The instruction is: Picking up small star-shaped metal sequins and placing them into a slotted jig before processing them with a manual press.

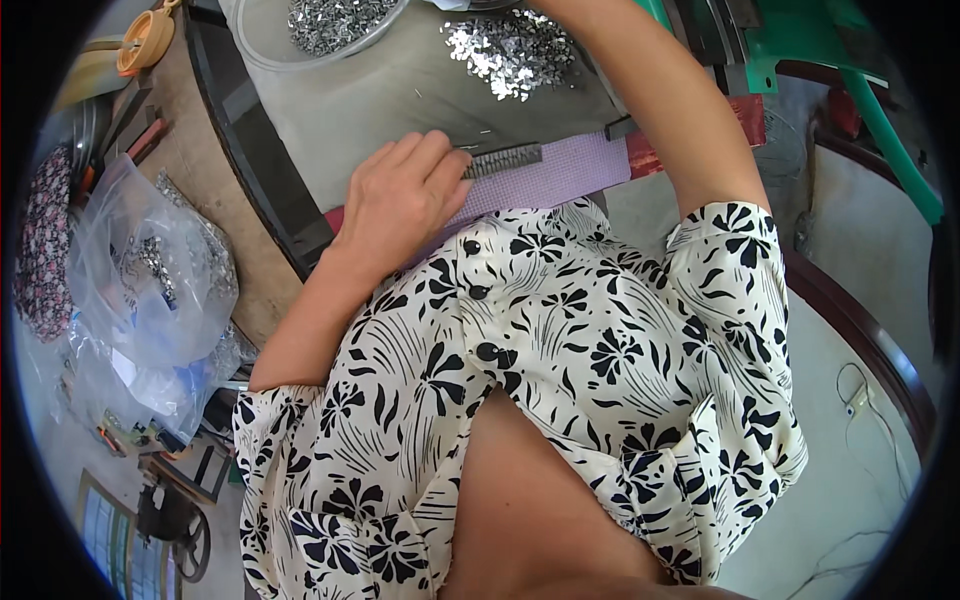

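Observation:
My left hand (405,195) rests at the near edge of the work table with its fingers curled over the left end of a dark grey ridged strip (512,158). The strip lies on a purple textured mat (585,172) along that edge. My right forearm (660,90) reaches away past the top rim of the picture, so the right hand is out of sight. A heap of small shiny metal pieces (510,55) lies on the grey table top (370,105) beyond the strip. A few stray bits are scattered nearer to my left hand.
A round clear tub (262,55) of similar pieces stands at the far left. Clear plastic bags (150,280) fill the left side, below an orange round object (148,42). Green metal framework (800,45) stands at the far right. Thin cables (870,400) lie at the right.

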Demonstrator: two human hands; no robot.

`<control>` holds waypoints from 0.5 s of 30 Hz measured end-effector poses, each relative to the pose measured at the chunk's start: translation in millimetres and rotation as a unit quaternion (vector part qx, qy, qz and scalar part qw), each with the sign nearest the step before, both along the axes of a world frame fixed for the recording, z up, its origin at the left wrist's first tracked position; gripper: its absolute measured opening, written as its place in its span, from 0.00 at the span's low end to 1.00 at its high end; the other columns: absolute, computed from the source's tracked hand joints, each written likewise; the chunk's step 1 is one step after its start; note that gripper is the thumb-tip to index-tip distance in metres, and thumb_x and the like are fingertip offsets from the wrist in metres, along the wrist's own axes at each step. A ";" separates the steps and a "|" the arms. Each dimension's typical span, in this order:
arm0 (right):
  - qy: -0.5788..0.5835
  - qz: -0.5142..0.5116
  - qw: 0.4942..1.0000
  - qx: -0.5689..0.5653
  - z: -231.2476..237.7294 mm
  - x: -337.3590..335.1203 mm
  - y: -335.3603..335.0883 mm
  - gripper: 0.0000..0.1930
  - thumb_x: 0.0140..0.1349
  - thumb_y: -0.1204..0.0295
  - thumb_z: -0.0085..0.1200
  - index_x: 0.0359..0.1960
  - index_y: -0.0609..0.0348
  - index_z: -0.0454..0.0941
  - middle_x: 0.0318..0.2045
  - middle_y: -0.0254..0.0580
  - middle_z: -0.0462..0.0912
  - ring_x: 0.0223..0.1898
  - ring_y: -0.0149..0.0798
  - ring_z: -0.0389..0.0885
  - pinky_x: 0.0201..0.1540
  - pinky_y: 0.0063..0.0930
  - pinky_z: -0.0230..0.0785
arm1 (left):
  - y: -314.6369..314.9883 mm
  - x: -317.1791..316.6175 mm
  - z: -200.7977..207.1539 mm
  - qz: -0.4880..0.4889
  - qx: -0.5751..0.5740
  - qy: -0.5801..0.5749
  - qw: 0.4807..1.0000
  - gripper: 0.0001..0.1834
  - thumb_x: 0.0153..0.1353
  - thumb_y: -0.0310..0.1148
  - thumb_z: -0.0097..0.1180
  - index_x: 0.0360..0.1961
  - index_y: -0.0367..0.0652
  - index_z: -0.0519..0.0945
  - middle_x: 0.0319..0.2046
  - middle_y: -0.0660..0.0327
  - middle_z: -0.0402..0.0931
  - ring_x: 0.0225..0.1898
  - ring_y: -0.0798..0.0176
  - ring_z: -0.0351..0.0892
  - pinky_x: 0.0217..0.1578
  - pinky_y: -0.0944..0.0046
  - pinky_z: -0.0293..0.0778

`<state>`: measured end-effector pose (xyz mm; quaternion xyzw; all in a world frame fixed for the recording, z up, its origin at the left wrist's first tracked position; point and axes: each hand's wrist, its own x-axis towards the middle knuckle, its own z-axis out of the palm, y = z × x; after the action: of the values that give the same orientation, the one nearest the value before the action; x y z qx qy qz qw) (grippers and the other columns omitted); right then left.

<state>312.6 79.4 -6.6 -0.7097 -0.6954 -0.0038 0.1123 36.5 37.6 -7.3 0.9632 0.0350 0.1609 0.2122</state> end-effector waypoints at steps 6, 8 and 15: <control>0.047 -0.013 0.999 0.023 -3.2 0.7 -5.0 0.09 0.47 0.73 0.59 0.23 0.70 0.83 0.27 0.66 0.82 0.32 0.62 0.84 0.39 0.50 0.76 | -2.4 -3.4 -7.2 0.023 -0.045 0.024 0.998 0.14 0.48 0.30 0.69 0.37 0.41 0.82 0.32 0.61 0.73 0.35 0.57 0.76 0.35 0.59 0.74; 0.058 -0.025 0.998 0.026 -5.5 4.7 -7.3 0.09 0.47 0.71 0.60 0.24 0.67 0.84 0.27 0.63 0.83 0.32 0.60 0.84 0.38 0.49 0.76 | -0.5 -1.4 -5.0 0.030 -0.072 0.032 0.996 0.15 0.49 0.30 0.71 0.38 0.41 0.82 0.31 0.59 0.74 0.35 0.55 0.76 0.35 0.58 0.74; 0.229 -0.116 0.966 0.033 -3.9 21.3 -35.1 0.12 0.48 0.66 0.66 0.30 0.61 0.88 0.23 0.51 0.86 0.24 0.41 0.84 0.33 0.36 0.76 | 37.5 24.2 18.1 0.086 -0.172 -0.131 0.973 0.08 0.55 0.27 0.68 0.36 0.40 0.84 0.33 0.58 0.81 0.33 0.58 0.82 0.34 0.63 0.77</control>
<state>333.9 44.3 -10.5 -0.7634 -0.5638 0.1227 0.2904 60.7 75.1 10.8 0.8764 0.1164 0.2948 0.3625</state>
